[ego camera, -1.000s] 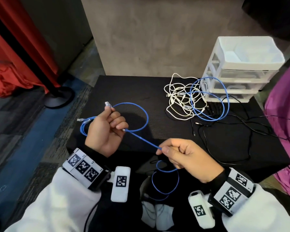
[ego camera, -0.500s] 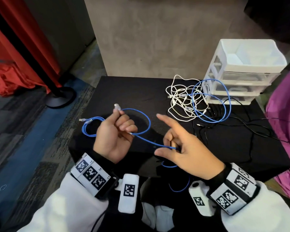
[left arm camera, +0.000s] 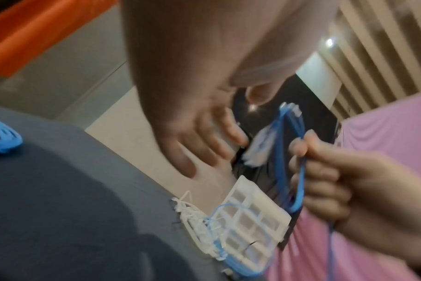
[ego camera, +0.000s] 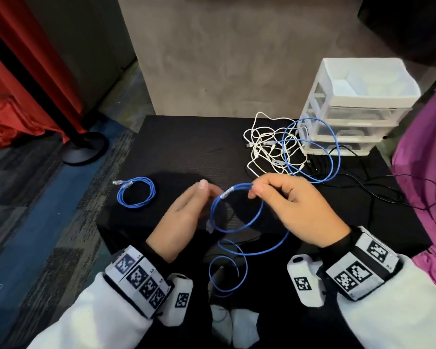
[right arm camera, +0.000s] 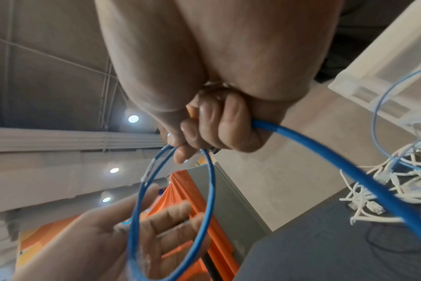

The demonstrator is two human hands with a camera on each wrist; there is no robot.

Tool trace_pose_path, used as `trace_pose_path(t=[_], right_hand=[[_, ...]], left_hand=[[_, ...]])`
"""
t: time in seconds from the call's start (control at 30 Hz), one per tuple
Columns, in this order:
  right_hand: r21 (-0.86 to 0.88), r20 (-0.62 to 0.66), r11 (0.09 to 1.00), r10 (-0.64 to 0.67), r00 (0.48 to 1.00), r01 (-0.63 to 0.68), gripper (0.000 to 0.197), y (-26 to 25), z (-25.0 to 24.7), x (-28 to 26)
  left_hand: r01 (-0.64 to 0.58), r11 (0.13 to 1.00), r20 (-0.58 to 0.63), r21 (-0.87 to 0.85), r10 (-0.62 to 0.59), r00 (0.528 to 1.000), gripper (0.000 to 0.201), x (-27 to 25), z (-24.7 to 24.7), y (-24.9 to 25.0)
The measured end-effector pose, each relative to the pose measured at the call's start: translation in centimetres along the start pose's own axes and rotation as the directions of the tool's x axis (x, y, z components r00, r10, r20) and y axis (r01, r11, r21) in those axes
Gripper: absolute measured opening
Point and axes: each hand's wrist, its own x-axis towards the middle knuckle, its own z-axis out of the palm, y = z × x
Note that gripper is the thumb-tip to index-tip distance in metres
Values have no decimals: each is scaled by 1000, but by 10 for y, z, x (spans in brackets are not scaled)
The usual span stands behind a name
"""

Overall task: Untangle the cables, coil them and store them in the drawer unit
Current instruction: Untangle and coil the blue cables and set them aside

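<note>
One blue cable (ego camera: pixel 239 217) is in hand, with a first loop formed in the air just above the near edge of the black table (ego camera: pixel 186 142). The right hand (ego camera: pixel 295 210) pinches the top of that loop between thumb and curled fingers; the left hand (ego camera: pixel 186 217) is spread, fingers straight, just beside the loop at its nine o'clock and gripping nothing. From the pinch the slack drops toward six o'clock, curling twice below the hands. The coming wrap, I judge, turns on this: the free length hangs straight down under the right hand, so the empty left hand is the one placed to gather it up into the loop. A finished blue coil (ego camera: pixel 136 191) lies flat at ten o'clock from the hands. The tangle of white and blue cables (ego camera: pixel 282 149) sits at one o'clock, touching the drawer unit (ego camera: pixel 363 107).
</note>
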Motion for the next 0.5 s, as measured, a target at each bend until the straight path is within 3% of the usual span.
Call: trace_pose_path(t=[0.1,0.23,0.37,0.4,0.5], right_hand=[[64,-42,997,40,998,-37,23,7,1,4],[225,-12,971,82,997,-77,11,26,4,5],[-134,74,978,172,982,-161,19,58,8,-7],[-109,89,969,232,969,-222,21,61,11,-10],[334,88,847,409,908,-414,23,56,26,-12]], left_hand=[[45,984,192,-173,-12,981,43,-5,15,11],[5,945,28,-326,4,1000,35,-2,20,27],[-27,849,-49,-527,1,999,35,7,-2,43],[-3,829,-53,-559,-32,998,34,8,-4,42],[150,714,-14,-684,-217,976,32,7,0,28]])
